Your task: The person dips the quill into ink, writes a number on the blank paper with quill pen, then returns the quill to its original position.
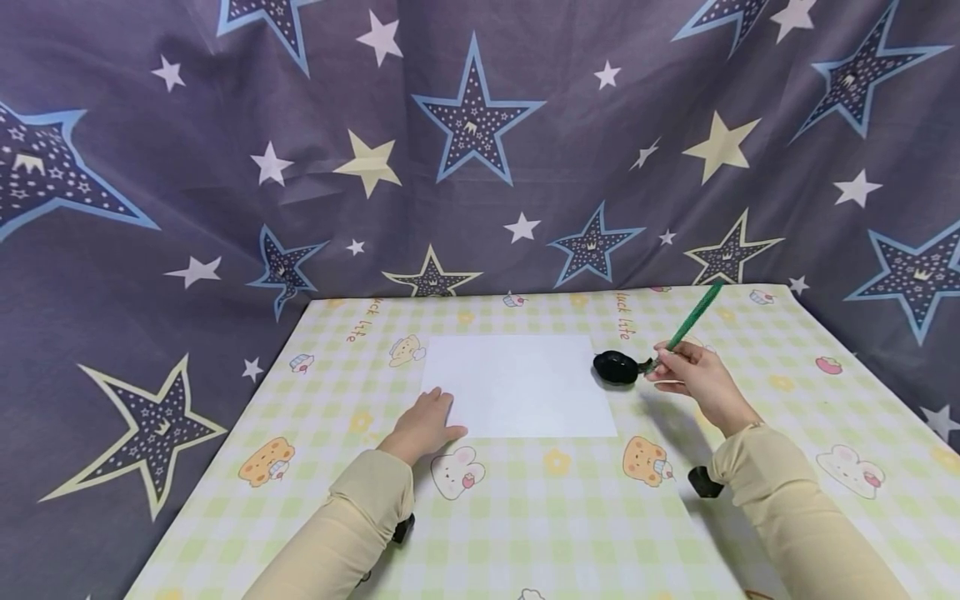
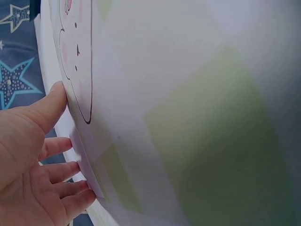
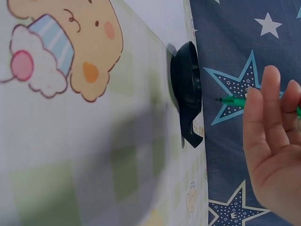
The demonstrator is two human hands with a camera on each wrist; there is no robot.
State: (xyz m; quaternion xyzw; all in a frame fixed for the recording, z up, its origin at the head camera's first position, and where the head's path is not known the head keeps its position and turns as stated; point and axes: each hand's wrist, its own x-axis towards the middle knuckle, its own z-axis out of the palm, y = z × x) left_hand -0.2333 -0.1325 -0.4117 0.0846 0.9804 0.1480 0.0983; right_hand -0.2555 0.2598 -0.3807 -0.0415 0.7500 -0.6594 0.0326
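A white sheet of paper (image 1: 525, 387) lies flat on the table. My left hand (image 1: 427, 423) rests at its left edge, the fingers over the paper and the thumb by the lower left corner. In the left wrist view that hand's fingers (image 2: 70, 202) are spread and fairly straight. My right hand (image 1: 701, 379) pinches a slim green pen (image 1: 693, 317), its back end tilted up and away. The pen's dark tip shows beyond the fingers in the right wrist view. A small black pan-shaped dish (image 1: 616, 367) with a short handle sits at the paper's right edge, just left of the right hand.
A green-and-white checked tablecloth (image 1: 525, 517) with cartoon prints covers the table. Behind and beside it hangs a dark curtain (image 1: 525, 217) patterned with stars. Black wrist-camera parts (image 1: 705, 482) stick out beneath the cream sleeves (image 1: 810, 508).
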